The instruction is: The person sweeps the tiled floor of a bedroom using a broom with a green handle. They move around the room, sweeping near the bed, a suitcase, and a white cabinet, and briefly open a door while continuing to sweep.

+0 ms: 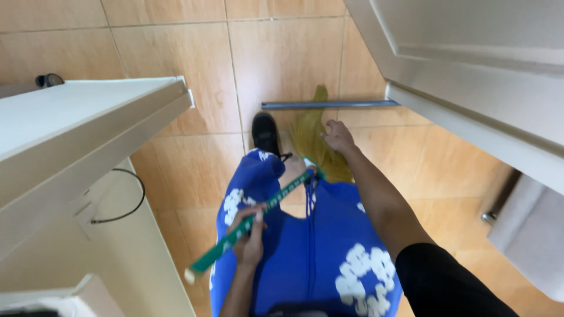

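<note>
Head view looks straight down the person's body to a tiled floor [194,158]. Nearest the camera, the left hand [249,235] has its grip closed around the green handle [249,226] of a broom, fingers wrapped over the stick and thumb side up. Below and left of that grip the handle's pale end [191,275] juts out free; above and right of it the stick runs diagonally across the blue trousers [317,252] with white flower prints, toward the broom's head. Left of the grip stands a cream counter [70,117], and a thin dark cable [132,199] loops along the wall beneath its edge.

Farther out, the right arm in a black sleeve [446,282] stretches forward past the handle. The right hand [339,137] rests on the yellow bristles [314,144] of the broom, fingers curled loosely at the top of the brush; whether that grip actually pinches the bristles cannot be told. The bristles lie on the floor just beyond the left grip's end of the stick, between the right hand and a black shoe [265,134].

Beyond the right grip, a long blue-grey bar [329,104] lies flat on the tiles, its right end meeting the bottom of a white door [470,64].
</note>
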